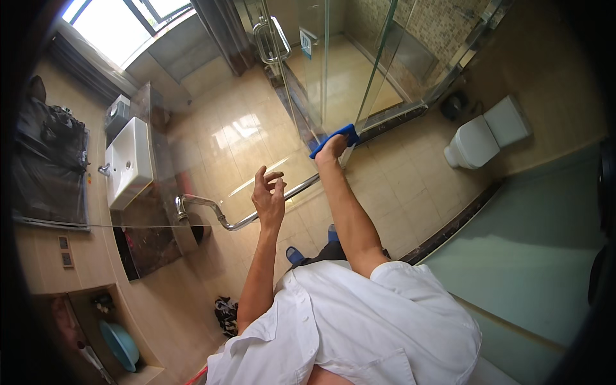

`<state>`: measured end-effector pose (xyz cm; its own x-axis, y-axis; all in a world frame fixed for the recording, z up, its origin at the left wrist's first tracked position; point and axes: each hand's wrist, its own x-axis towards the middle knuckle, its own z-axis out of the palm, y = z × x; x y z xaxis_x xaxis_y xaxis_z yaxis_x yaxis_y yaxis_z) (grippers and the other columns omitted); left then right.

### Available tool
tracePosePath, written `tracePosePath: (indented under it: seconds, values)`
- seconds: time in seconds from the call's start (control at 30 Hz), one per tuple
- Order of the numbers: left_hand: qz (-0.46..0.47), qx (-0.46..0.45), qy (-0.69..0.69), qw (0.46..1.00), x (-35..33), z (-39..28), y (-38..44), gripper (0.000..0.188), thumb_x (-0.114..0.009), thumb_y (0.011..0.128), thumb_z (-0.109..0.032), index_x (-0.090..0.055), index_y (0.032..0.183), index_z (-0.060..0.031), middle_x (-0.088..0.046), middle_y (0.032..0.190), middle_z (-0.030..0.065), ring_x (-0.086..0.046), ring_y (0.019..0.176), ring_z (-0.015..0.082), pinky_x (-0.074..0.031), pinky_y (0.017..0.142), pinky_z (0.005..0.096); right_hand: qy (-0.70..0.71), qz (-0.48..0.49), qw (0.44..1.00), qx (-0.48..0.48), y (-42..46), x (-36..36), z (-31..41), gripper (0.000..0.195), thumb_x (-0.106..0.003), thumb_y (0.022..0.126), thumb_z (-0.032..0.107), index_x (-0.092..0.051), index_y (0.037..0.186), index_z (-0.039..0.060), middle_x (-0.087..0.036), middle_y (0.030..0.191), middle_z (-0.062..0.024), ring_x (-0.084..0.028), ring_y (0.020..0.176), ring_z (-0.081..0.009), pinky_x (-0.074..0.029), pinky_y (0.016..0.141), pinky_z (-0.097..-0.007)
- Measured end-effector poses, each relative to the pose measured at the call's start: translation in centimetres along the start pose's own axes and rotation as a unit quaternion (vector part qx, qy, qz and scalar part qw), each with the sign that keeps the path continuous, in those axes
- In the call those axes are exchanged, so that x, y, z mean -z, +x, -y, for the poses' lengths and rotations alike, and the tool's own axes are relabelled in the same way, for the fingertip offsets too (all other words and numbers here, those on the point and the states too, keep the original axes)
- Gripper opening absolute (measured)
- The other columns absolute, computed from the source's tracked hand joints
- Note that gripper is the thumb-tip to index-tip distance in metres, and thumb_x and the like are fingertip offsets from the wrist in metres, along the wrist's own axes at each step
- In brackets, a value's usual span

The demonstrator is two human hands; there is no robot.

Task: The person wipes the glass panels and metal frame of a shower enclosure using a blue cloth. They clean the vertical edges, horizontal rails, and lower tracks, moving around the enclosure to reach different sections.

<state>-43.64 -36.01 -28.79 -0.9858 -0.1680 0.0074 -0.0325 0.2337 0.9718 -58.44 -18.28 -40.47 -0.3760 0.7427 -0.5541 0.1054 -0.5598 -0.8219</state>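
My right hand is stretched forward with a blue cloth under its palm. The cloth lies against a clear glass panel of a shower enclosure, close to the panel's edge. My left hand is raised in front of me, fingers loosely bent and apart, with nothing in it. Close beside that hand runs a bent chrome bar; I cannot tell whether they touch.
A white basin with a tap stands on the left counter. Black plastic covers part of the left wall. A white toilet is at right. A chrome door handle is ahead. A blue bowl sits in the lower-left niche.
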Motion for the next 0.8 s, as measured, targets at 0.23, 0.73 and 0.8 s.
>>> tracePosePath:
  seconds: [0.23, 0.73, 0.8]
  values:
    - [-0.018, 0.02, -0.066, 0.997, 1.2, 1.3, 0.1, 0.053, -0.061, 0.093, -0.006, -0.043, 0.141, 0.0058, -0.071, 0.11, 0.0144, -0.071, 0.086, 0.0184, -0.054, 0.065, 0.0272, 0.059, 0.124, 0.986, 0.095, -11.9, 0.8, -1.2, 0.07, -0.036, 0.106, 0.04, -0.018, 0.156, -0.0044, -0.025, 0.16, -0.0291, -0.035, 0.144, -0.0422, -0.029, 0.118, -0.0407]
    - [-0.057, 0.116, -0.1, 0.987, 8.0, 3.9, -3.7, 0.053, -0.06, 0.091, -0.009, -0.045, 0.14, 0.0065, -0.071, 0.101, 0.0154, -0.072, 0.081, 0.0187, -0.057, 0.071, 0.0301, 0.014, 0.146, 0.903, 0.404, -16.7, 0.8, 2.2, 0.063, -0.04, 0.102, 0.02, -0.02, 0.156, -0.005, -0.036, 0.153, -0.0313, -0.048, 0.135, -0.0392, -0.033, 0.116, -0.0419]
    - [-0.063, 0.123, -0.102, 0.985, 9.0, 3.6, -3.8, 0.054, -0.06, 0.093, -0.01, -0.043, 0.142, 0.0047, -0.07, 0.104, 0.0132, -0.071, 0.082, 0.0162, -0.055, 0.065, 0.027, -0.021, 0.159, 0.841, 0.518, -20.7, 0.4, 3.2, 0.064, -0.042, 0.103, 0.021, -0.017, 0.158, -0.0016, -0.031, 0.157, -0.0291, -0.043, 0.14, -0.0372, -0.03, 0.117, -0.04]
